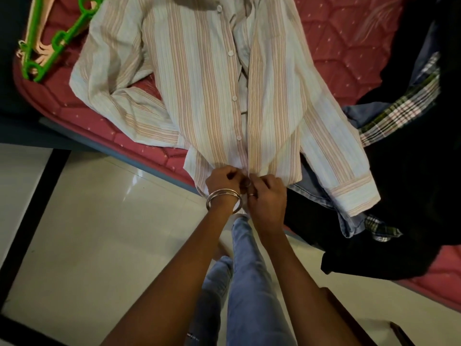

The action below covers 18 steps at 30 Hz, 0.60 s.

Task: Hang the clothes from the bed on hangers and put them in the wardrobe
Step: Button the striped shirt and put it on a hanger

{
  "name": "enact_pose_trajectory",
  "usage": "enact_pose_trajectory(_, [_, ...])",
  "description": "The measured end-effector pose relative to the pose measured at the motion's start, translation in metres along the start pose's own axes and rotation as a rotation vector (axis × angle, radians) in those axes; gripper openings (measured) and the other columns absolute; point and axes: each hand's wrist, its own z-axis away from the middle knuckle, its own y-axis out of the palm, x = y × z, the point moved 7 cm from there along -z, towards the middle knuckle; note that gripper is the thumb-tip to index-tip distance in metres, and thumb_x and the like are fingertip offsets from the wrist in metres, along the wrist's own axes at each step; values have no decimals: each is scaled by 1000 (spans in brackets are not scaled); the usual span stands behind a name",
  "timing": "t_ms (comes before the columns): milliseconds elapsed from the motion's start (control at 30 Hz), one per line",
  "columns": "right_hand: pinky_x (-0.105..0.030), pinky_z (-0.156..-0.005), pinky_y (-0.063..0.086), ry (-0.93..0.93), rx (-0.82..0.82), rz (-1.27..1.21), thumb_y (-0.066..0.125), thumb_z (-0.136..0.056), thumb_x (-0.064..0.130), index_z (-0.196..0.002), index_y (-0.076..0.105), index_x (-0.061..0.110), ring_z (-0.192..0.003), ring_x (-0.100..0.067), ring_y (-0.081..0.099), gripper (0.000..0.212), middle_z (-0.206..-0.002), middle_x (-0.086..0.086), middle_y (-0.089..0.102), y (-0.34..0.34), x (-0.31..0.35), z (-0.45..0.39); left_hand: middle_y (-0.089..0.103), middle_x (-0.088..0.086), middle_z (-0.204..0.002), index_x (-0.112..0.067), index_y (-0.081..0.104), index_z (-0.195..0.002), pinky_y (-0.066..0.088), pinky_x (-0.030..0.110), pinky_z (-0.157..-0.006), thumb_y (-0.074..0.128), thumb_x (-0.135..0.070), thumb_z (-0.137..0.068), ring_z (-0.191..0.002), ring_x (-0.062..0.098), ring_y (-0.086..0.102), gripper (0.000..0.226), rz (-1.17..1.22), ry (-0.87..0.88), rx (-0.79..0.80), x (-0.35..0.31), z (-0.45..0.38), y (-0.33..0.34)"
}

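Hands working the bottom button of a striped shirt laid flat on the bed.

Left hand and right hand together at the hem, fingers curled and pinching the two front edges where they meet, likely fastening the lowest button so the fronts stay closed on a hanger. Spread face up across the red quilted mattress with sleeves out to each side, hem hanging just past the bed edge, close enough to work standing. Upper buttons apparently undone, plackets gaping near the collar. Green hanger waiting at the far left corner of the bed, apart from the shirt. Dark clothes and a plaid garment piled to the right, partly under one sleeve.
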Motion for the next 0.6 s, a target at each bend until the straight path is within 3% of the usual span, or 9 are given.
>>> enact_pose_trajectory(200, [-19,-66,31,70,72,-169,49,-81,15,-100,73,1,-68,-29,59,34,-76,-14,62,0,-6,6,74,9,-81,-25,71,-68,57,46,-81,71,-17,-82,-78,31,70,16,115,-83,114,3,7,0])
enact_pose_trajectory(267, [-18,-68,36,84,82,-238,50,-80,12,-99,73,-1,-67,-29,60,32,-75,-15,63,-1,-3,7,73,8,-79,-23,70,-71,57,43,-82,70,-16,-83,-80,30,70,15,161,-145,128,5,12,-4])
enact_pose_trajectory(367, [-22,-62,44,109,104,-292,58,-75,2,-97,74,-1,-64,-29,61,27,-74,-16,64,-1,0,8,69,3,-64,-11,71,-77,59,34,-74,68,-12,-85,-68,25,68,8,232,-172,115,0,16,-14])
enact_pose_trajectory(500, [-15,-61,37,168,61,-332,60,-73,0,-95,74,-1,-64,-24,59,26,-73,-18,65,-8,-8,9,66,1,-58,-1,71,-85,55,19,-54,68,-6,-84,-48,10,62,6,212,-84,142,-17,25,-18])
enact_pose_trajectory(600, [-26,-67,47,230,40,-394,61,-77,0,-98,74,2,-71,-23,60,24,-80,-16,67,-12,-19,13,64,-1,-56,-2,72,-86,49,14,-46,70,-10,-82,-40,1,55,9,130,-8,134,-23,27,-16])
